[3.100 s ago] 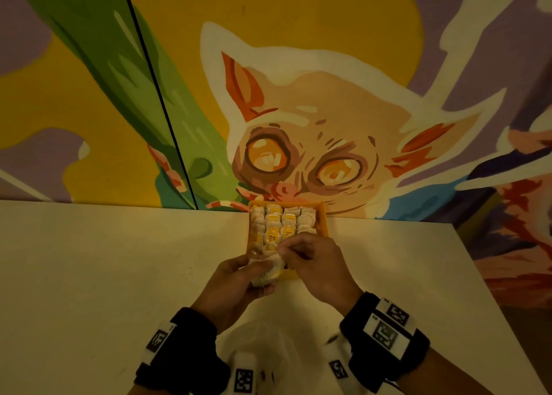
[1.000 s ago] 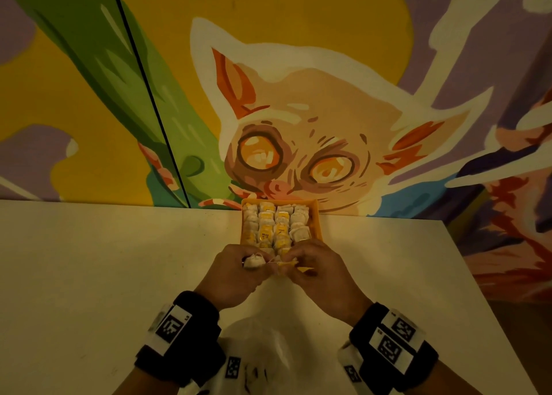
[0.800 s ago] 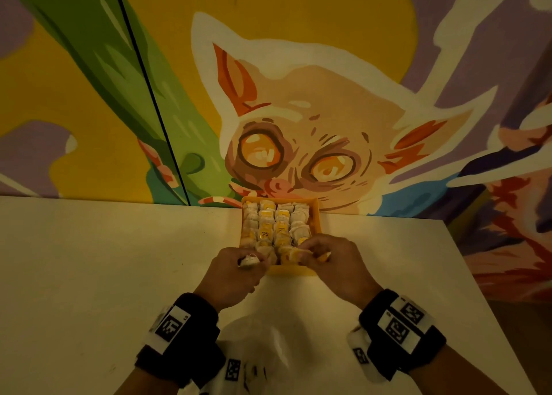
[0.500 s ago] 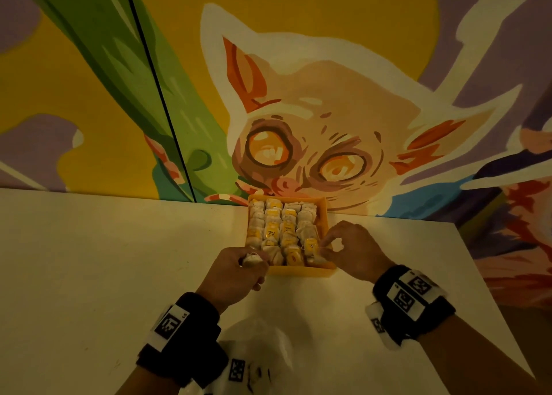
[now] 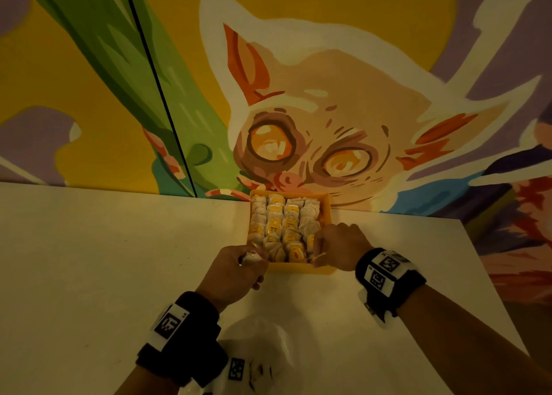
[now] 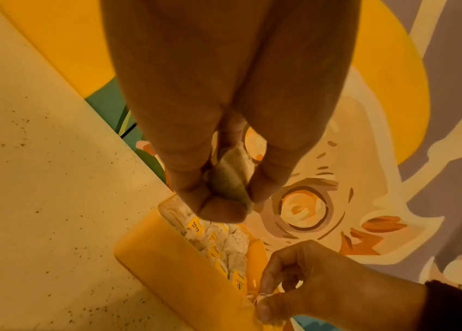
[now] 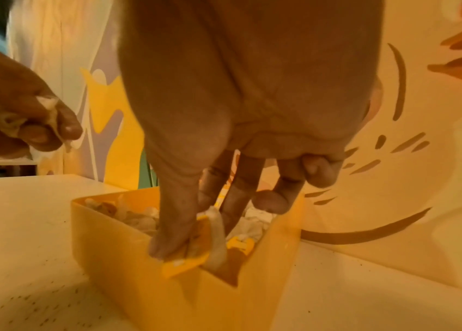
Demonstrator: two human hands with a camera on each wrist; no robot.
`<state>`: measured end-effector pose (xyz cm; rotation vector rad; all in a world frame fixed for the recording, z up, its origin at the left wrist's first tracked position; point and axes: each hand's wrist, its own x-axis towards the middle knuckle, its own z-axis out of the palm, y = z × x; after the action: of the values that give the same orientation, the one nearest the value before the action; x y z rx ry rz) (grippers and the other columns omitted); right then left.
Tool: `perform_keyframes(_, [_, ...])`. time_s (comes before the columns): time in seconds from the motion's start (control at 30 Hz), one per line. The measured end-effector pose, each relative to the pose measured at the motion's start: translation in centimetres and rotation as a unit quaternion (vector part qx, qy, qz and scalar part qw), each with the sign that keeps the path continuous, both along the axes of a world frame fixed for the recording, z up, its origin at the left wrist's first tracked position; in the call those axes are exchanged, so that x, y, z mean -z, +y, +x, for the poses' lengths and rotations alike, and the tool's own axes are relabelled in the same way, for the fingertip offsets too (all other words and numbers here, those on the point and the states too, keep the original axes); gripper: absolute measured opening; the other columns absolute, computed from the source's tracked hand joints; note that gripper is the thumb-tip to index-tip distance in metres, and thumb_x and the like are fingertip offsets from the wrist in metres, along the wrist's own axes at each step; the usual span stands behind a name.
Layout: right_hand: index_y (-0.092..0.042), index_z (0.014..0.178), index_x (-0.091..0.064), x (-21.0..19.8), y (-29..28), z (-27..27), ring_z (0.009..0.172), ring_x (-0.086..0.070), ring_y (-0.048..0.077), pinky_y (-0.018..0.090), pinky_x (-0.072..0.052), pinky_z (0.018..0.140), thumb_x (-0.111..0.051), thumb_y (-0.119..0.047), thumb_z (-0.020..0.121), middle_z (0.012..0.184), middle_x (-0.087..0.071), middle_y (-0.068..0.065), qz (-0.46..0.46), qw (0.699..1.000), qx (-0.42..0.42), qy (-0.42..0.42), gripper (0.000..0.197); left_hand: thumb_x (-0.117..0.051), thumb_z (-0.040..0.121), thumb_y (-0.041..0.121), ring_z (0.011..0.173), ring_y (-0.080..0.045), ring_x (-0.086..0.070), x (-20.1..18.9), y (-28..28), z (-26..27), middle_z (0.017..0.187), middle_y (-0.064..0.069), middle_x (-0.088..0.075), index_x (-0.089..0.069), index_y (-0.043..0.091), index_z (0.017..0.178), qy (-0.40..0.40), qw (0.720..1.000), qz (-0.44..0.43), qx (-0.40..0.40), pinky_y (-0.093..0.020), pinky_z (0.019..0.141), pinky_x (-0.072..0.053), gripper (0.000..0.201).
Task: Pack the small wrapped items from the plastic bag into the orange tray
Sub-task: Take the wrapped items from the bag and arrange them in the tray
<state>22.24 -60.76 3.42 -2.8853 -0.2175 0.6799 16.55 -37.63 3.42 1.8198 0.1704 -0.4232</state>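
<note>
The orange tray (image 5: 298, 268) stands against the wall, packed with rows of small tea bags (image 5: 283, 224) with yellow tags. My left hand (image 5: 254, 258) hovers at the tray's near left corner and grips one pale tea bag (image 6: 231, 177) between thumb and fingers. My right hand (image 5: 316, 251) reaches into the tray's near right corner; its thumb and fingers pinch a tea bag with a yellow tag (image 7: 207, 241) just inside the front wall (image 7: 139, 257). The plastic bag (image 5: 257, 352) lies crumpled on the table between my wrists.
The pale table (image 5: 104, 260) runs wide to the left; its right edge (image 5: 493, 275) lies close beyond my right wrist. A painted mural wall (image 5: 298, 95) rises directly behind the tray.
My hands have separated. The right hand moved right and forward with a tea bag into the tray's near right corner. The left hand stayed at the near left corner, still holding its bag.
</note>
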Motion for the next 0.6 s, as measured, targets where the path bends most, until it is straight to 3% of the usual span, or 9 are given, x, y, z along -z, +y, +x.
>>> perform_keyframes(0.17, [-0.035, 0.06, -0.061, 0.3, -0.3, 0.5, 0.089, -0.064, 0.013, 0.035, -0.051, 0.086, -0.079, -0.032, 0.073, 0.084, -0.066, -0.012, 0.075, 0.996, 0.053, -0.003, 0.022, -0.062, 0.087, 0.003, 0.061, -0.016, -0.063, 0.1, 0.6, 0.1, 0.078, -0.018, -0.068, -0.072, 0.007, 0.09, -0.004, 1.0, 0.004, -0.008, -0.028, 0.058, -0.057, 0.011])
perform_keyframes(0.27, [-0.033, 0.068, -0.064, 0.9, -0.6, 0.2, 0.084, -0.066, 0.014, 0.035, -0.056, 0.079, -0.08, -0.027, 0.074, 0.085, -0.067, -0.01, 0.114, 0.991, 0.075, -0.008, 0.017, -0.062, 0.088, 0.004, 0.063, -0.016, -0.064, 0.2, 0.6, 0.1, 0.079, -0.016, -0.068, -0.071, 0.008, 0.092, -0.001, 1.0, 0.003, -0.011, -0.027, 0.059, -0.058, 0.011])
perform_keyframes(0.4, [-0.028, 0.079, -0.067, 1.5, -1.1, 0.3, 0.083, -0.065, 0.015, 0.038, -0.056, 0.078, -0.075, -0.018, 0.079, 0.083, -0.069, -0.008, 0.159, 0.98, 0.113, -0.032, 0.013, -0.062, 0.088, 0.004, 0.066, -0.018, -0.063, 0.1, 0.3, 0.0, 0.077, -0.014, -0.067, -0.071, 0.007, 0.093, 0.001, 1.0, 0.001, -0.005, -0.028, 0.06, -0.057, 0.011])
perform_keyframes(0.6, [-0.032, 0.081, -0.065, 1.2, -1.9, 0.1, 0.083, -0.063, 0.017, 0.033, -0.054, 0.075, -0.069, -0.016, 0.085, 0.09, -0.067, -0.001, 0.17, 0.982, 0.076, 0.012, 0.017, -0.062, 0.088, 0.003, 0.065, -0.016, -0.063, 0.0, 0.3, -0.1, 0.078, -0.013, -0.067, -0.071, 0.009, 0.091, 0.001, 1.0, -0.005, -0.005, -0.028, 0.06, -0.057, 0.011])
